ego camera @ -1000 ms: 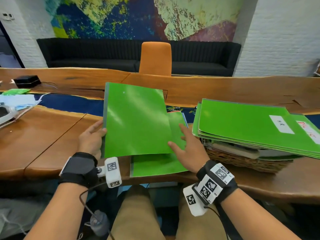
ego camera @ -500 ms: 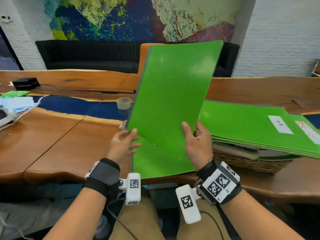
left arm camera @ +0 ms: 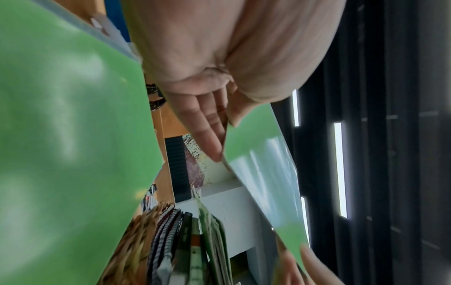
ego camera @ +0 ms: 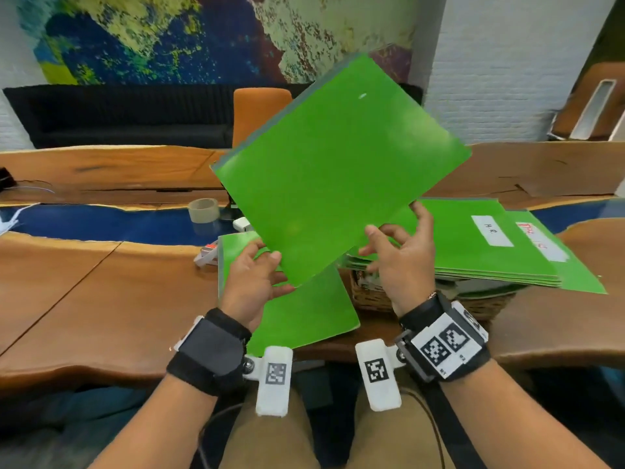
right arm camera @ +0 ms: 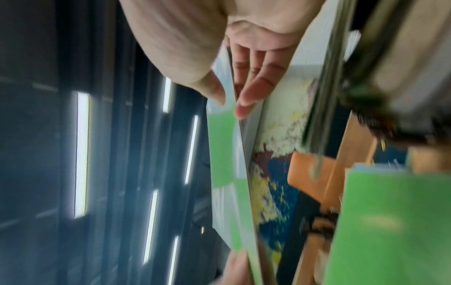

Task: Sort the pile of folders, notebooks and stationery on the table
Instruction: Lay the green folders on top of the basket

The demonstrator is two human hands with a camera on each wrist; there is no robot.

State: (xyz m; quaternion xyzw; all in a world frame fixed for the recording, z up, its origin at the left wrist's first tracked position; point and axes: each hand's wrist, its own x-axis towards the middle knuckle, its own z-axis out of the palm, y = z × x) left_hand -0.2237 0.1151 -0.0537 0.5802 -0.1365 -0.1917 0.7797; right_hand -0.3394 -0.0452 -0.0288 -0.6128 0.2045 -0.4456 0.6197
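I hold a plain green folder [ego camera: 338, 170] in the air, tilted corner-down like a diamond. My left hand [ego camera: 267, 269] pinches its lower left edge, thumb in front, fingers [left arm camera: 207, 135] behind. At the lower right edge my right hand [ego camera: 395, 238] pinches it the same way, with the thumb [right arm camera: 214, 90] on the front face. A second green folder [ego camera: 304, 313] lies flat on the table under my hands. To the right, a stack of green folders [ego camera: 473, 252] with white labels rests on a wicker basket [ego camera: 368, 296] that holds spiral notebooks [left arm camera: 165, 231].
A roll of tape [ego camera: 203, 210], a small white item [ego camera: 241, 225] and a stapler-like tool [ego camera: 206, 257] lie behind the flat folder. Bare wood table [ego camera: 101, 299] spreads to the left. An orange chair [ego camera: 260, 110] stands across the table.
The folder came off the table, rose and turned clockwise, drifting right toward the stack. My left hand shifted from its left edge to its lower corner.
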